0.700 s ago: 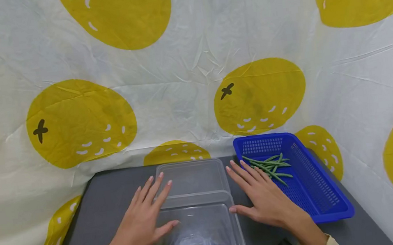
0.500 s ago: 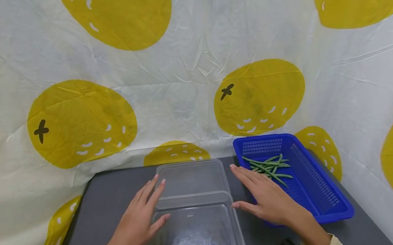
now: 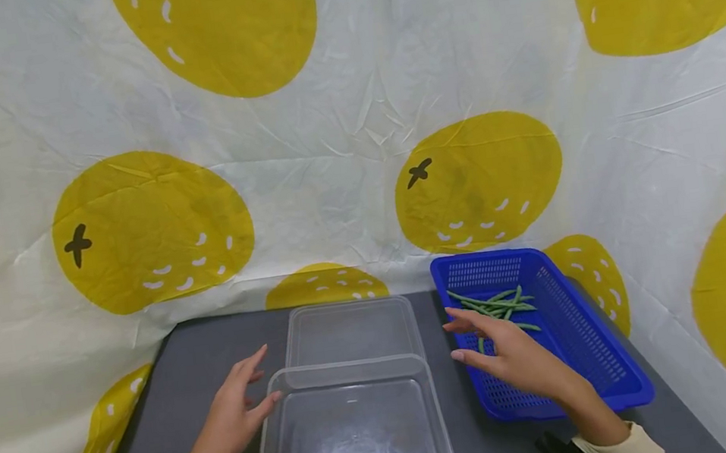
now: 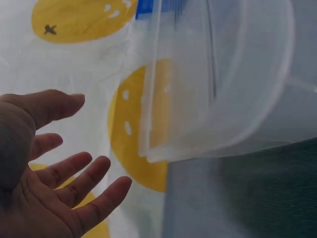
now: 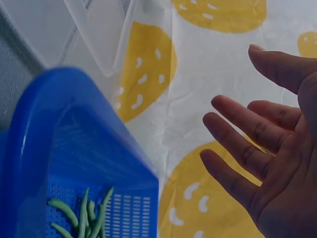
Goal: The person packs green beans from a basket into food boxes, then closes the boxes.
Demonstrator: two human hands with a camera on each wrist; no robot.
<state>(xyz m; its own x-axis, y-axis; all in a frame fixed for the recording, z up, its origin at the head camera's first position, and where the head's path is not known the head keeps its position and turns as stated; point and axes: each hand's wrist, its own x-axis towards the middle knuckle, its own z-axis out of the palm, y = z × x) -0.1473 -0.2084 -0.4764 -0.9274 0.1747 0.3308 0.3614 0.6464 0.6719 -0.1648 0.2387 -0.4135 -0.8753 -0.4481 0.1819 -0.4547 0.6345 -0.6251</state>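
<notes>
My left hand (image 3: pixel 232 412) hovers just left of a clear plastic container (image 3: pixel 357 441), fingers spread and relaxed, holding nothing. In the left wrist view its thumb and fingers stand apart beside the container's wall (image 4: pixel 257 99). My right hand (image 3: pixel 514 356) hangs over the left side of a blue plastic basket (image 3: pixel 606 347), fingers loosely bent and holding nothing. Several green beans (image 3: pixel 507 303) lie in the far left part of the basket, a few of them partly hidden behind the right hand. The right wrist view shows the beans (image 5: pixel 89 218) low inside the basket's wall.
A clear rectangular lid (image 3: pixel 352 331) lies flat behind the container. All of it rests on a dark grey table (image 3: pixel 208 354). A white cloth printed with yellow fruit (image 3: pixel 323 186) hangs behind and around the table.
Both hands have moved apart: the left one leftward off the container, the right one rightward over the basket. Their fingers have gone from spread flat to more bent. Container and basket stay put.
</notes>
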